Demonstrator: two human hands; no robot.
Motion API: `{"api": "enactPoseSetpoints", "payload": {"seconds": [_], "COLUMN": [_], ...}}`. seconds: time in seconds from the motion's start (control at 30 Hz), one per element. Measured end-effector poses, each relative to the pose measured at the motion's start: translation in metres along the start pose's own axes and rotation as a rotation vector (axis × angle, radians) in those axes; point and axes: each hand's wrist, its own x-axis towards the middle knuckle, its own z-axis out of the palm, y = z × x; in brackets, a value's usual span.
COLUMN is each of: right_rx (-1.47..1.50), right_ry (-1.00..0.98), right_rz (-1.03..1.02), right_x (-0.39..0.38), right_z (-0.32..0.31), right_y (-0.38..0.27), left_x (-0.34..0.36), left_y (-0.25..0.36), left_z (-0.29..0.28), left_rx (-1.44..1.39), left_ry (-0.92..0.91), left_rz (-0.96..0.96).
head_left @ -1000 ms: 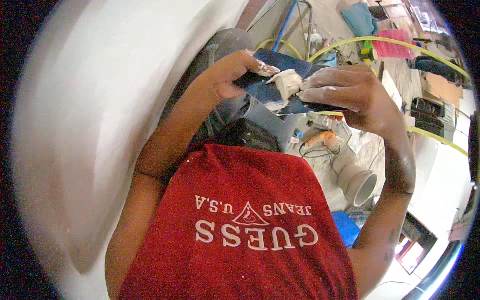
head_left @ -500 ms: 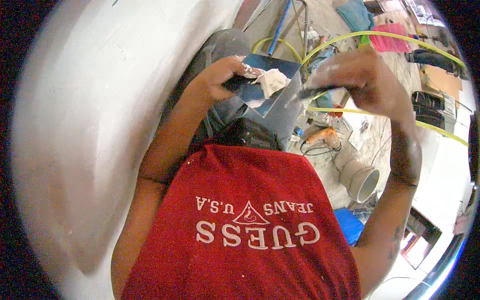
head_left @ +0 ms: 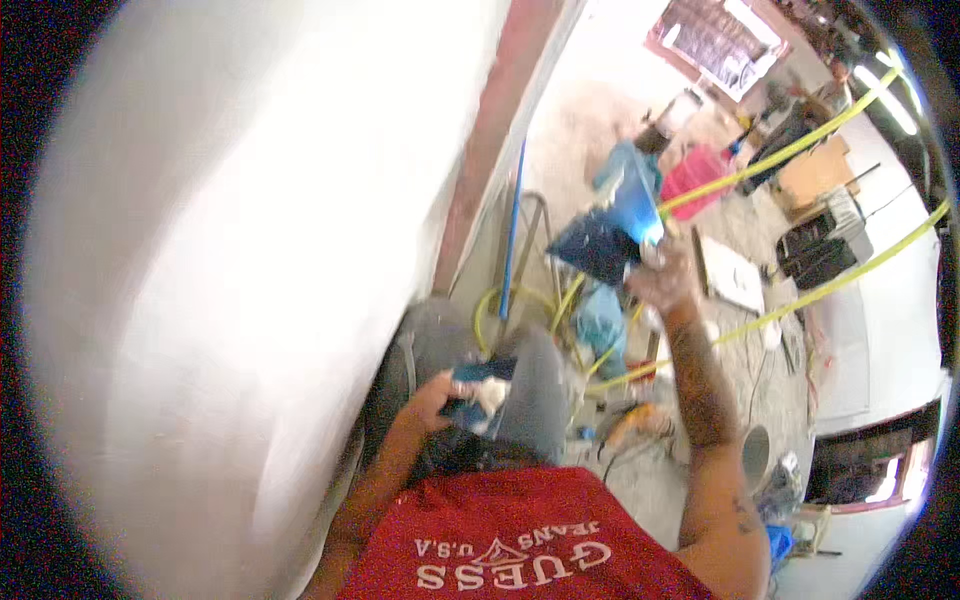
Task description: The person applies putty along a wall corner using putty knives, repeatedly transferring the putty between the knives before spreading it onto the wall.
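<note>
My left hand (head_left: 432, 400) is closed on the edge of a flat, shiny metal plate (head_left: 465, 414), low in front of my lap. A lump of white paste (head_left: 490, 394) lies on this plate. Out ahead and to the right, my right hand (head_left: 666, 284) is raised and closed on a wide putty knife (head_left: 597, 246). Its broad blade looks dark with a bright bluish glare and points up and left; motion blurs its outline and my fingers. A large white surface (head_left: 250, 280) rises at my left, apart from both hands.
A blue pole (head_left: 514, 230) stands by the reddish edge (head_left: 482, 130) of the white surface. Yellow hoses (head_left: 815, 295) cross the right side. An orange power tool (head_left: 637, 426), a grey bucket-like cylinder (head_left: 757, 452) and a pink item (head_left: 697, 182) lie on the cluttered floor.
My right hand has gone from near the plate to farther ahead, with the putty knife raised. The view has tilted up, showing more of the room. My left hand still holds the plate.
</note>
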Motion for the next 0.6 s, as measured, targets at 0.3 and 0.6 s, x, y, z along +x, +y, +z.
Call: {"api": "enactPoseSetpoints", "payload": {"seconds": [0.3, 0.6], "right_rx": [-1.199, -1.688], "right_ry": [0.229, 0.266], "right_rz": [-1.329, -1.829], "right_x": [0.026, 0.137], "right_z": [0.026, 0.043], "right_y": [-0.145, -0.184], "left_x": [0.001, 0.005], "left_y": [-0.062, -0.054], "left_z": [0.008, 0.014], "left_rx": [-1.119, -0.959], "left_ry": [0.004, 0.080], "left_rz": [-0.468, -0.435]}}
